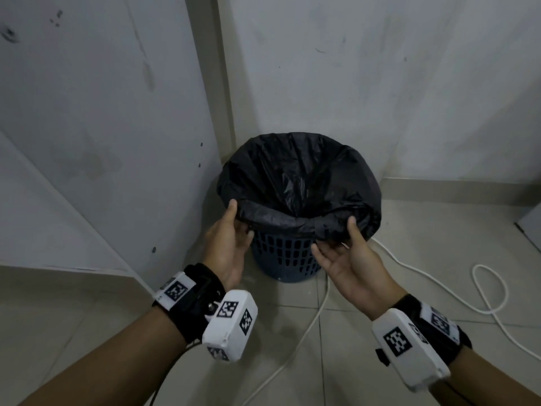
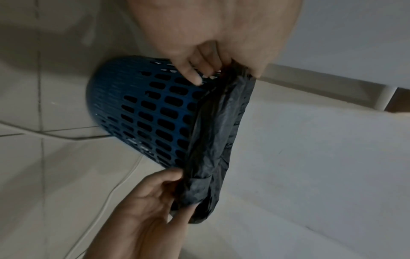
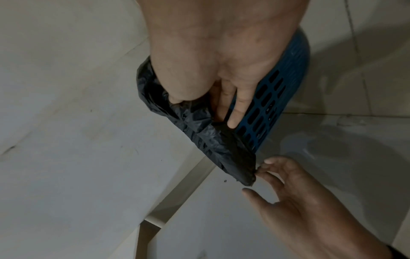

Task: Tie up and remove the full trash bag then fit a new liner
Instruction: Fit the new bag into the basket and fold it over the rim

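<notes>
Both hands meet the black liner's (image 1: 298, 183) rolled cuff at the blue bin's (image 1: 285, 254) near rim, left hand (image 1: 229, 244) and right hand (image 1: 349, 259) each pinching it (thumb above, fingers beneath).

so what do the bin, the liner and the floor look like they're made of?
Bin: blue moulded plastic by the look, its wall a regular grid of slots.
Liner: thin black plastic film, slightly glossy, crinkled and folded over the rim.
Floor: pale glazed tile, probably ceramic, with straight grout lines and a dull sheen.
</notes>
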